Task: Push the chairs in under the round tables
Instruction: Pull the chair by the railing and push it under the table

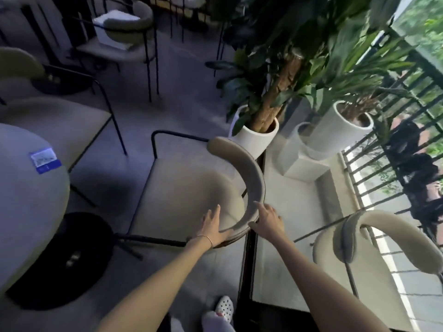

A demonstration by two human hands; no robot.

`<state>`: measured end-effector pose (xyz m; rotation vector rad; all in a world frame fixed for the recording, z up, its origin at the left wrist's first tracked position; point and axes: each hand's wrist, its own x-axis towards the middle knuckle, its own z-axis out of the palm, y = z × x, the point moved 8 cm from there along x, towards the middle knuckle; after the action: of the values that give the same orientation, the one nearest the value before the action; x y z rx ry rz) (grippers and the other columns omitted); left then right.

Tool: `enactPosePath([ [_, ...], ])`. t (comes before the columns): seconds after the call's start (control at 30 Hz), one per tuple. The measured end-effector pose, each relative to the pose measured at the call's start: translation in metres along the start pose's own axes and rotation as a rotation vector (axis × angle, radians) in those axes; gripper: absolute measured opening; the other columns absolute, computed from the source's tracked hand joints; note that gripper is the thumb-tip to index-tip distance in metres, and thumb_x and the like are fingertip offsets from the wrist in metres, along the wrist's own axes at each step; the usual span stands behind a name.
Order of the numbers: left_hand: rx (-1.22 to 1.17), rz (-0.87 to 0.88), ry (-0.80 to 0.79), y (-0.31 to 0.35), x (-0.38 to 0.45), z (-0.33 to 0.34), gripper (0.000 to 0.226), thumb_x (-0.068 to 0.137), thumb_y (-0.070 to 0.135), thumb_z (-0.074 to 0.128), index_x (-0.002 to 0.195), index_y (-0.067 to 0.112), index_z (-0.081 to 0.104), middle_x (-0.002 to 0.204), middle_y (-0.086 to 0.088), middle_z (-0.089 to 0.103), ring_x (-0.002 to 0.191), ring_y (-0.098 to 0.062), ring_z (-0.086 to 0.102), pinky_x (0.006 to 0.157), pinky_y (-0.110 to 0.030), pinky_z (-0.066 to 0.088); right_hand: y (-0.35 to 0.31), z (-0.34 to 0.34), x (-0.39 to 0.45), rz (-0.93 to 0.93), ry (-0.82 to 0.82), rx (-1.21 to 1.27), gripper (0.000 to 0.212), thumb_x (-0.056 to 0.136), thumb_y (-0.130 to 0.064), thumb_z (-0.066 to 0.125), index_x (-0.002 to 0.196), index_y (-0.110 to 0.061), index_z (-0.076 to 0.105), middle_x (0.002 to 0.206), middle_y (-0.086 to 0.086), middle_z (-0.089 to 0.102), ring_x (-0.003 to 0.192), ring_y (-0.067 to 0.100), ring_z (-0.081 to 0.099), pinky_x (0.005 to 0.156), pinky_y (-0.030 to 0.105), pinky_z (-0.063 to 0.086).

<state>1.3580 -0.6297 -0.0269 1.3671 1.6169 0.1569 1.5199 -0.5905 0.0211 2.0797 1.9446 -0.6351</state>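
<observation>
Now we've got our left hand (214, 227) and right hand (268, 220), fingers spread flat, on the chair (189, 188)'s curved backrest beside the round table (28, 212).

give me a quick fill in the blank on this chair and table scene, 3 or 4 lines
1. Both hands, the left hand and the right hand, rest on the chair's curved ____.
2. The round table stands on a round base coloured ____.
3. On the table lies a small card with a ____ border.
4. Behind the chair, the plants grow in pots coloured ____.

Missing words: backrest; black; blue; white
</observation>
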Motion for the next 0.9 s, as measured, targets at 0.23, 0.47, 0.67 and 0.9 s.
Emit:
enactPosePath([
  [0.23,-0.204,-0.262,0.118,-0.011,0.032,0.025,0.087,0.091,0.041,0.055,0.154,0.019,-0.001,0.161,-0.014,0.005,0.15,-0.03,0.005,0.12,-0.045,0.016,0.02,-0.006,0.063,-0.022,-0.101,0.081,0.058,0.088,-0.025,0.057,0.141,-0.017,0.035,0.141,0.013,0.042,0.132,0.035,0.038,0.106,0.05,0.036],
  [0.47,-0.332,-0.616,0.364,-0.061,0.037,0.022,0.079,0.092,0.041,0.052,0.154,0.02,0.007,0.162,-0.012,-0.001,0.15,-0.031,-0.006,0.12,-0.049,0.005,0.037,0.003,0.126,0.214,-0.091,0.477,0.082,0.088,-0.021,0.061,0.151,-0.006,0.012,0.145,0.027,0.035,0.132,0.042,0.04,0.104,0.045,0.041],
  [0.67,-0.572,-0.854,0.6,-0.1,0.023,0.021,0.092,0.087,0.023,0.064,0.154,0.015,0.001,0.161,-0.017,-0.006,0.149,-0.034,-0.002,0.114,-0.052,0.022,0.04,0.006,0.177,0.325,-0.095,0.584,0.072,0.086,-0.021,0.064,0.144,-0.006,0.025,0.141,0.024,0.041,0.127,0.04,0.046,0.105,0.047,0.043],
  [0.9,-0.871,-1.032,0.883,-0.113,0.025,0.021,0.107,0.081,-0.004,0.063,0.151,0.008,-0.016,0.155,-0.031,-0.005,0.135,-0.05,0.028,0.11,-0.04,0.032,0.04,0.0,0.237,0.234,-0.089,0.572,0.071,0.086,-0.002,0.056,0.149,-0.012,0.024,0.137,0.021,0.049,0.123,0.04,0.05,0.098,0.042,0.045],
])
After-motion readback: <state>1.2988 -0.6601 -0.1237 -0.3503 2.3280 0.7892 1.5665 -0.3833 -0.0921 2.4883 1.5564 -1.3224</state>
